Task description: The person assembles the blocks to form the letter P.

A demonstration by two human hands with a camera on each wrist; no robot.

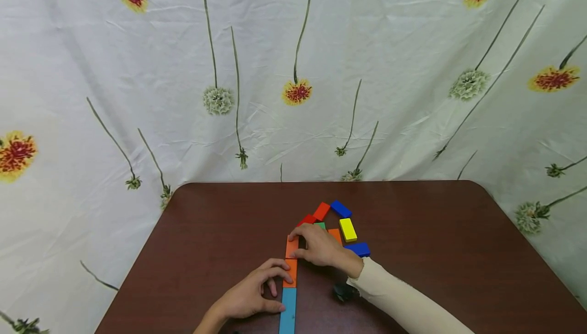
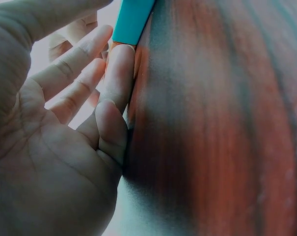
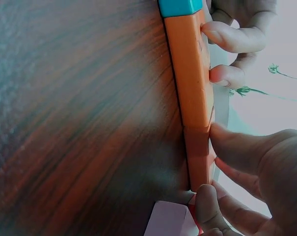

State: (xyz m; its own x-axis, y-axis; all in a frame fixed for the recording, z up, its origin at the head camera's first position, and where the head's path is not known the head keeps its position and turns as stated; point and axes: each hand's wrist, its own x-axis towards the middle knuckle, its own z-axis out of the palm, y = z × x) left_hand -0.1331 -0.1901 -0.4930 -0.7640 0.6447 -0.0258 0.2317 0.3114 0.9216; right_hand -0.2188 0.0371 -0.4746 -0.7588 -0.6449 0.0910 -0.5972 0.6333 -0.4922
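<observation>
Running up-down, lower ctr of frame, far orange rectangular block [image 1: 292,245] abuts near orange rectangular block [image 1: 294,272] end-on. R hand [image 1: 323,246], nearer, pinches far one; L hand [image 1: 253,291], fingers spread, touches near one.

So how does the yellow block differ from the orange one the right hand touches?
The right hand touches the orange block; no hand touches the yellow block. The orange block sits in a straight row; the yellow block lies outside it, angled to it. Both are oblong, on the table.
</observation>
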